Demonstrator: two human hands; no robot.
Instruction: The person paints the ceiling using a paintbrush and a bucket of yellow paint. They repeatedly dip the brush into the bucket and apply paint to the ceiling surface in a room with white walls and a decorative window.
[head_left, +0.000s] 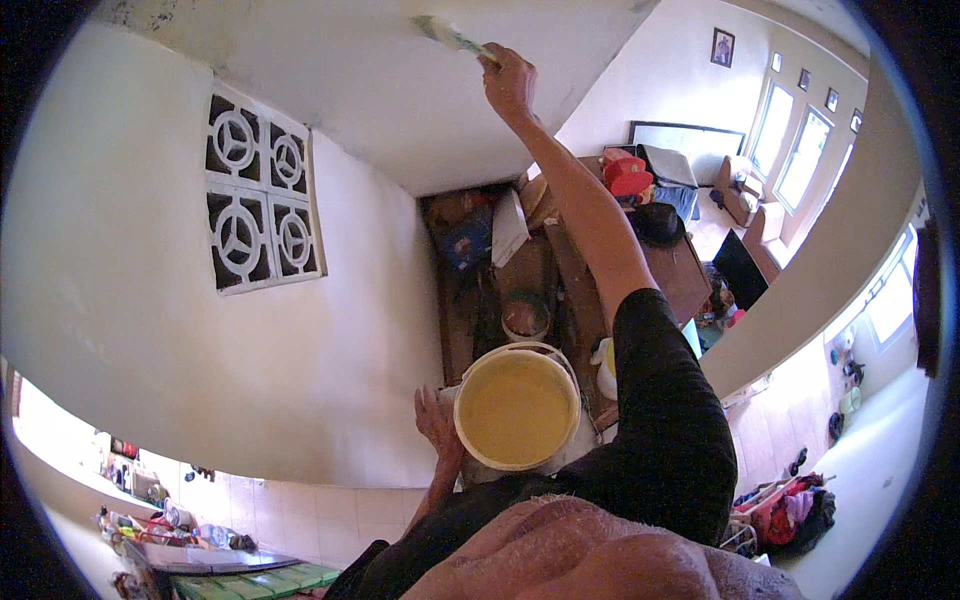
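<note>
My right arm reaches up and away, and my right hand [510, 82] is closed round the handle of a paintbrush [455, 38]. The pale bristles of the brush meet the off-white wall surface [370, 60] at the top of the view. Close in front of my body stands a white bucket [461, 432] with cream-yellow paint [517, 410] in it and its handle lying round the rim. My left hand [436, 420] is just left of the bucket, its fingers stretched out near the wall. Whether it touches the bucket's side I cannot tell.
Vent blocks [258, 190] with round patterns pierce the left wall. Below lie a smaller container [525, 316], wooden furniture and a white board [508, 228]. Red items [626, 174] and a black rounded thing [658, 224] sit to the right of my arm. A green-topped table [250, 582] is lower left.
</note>
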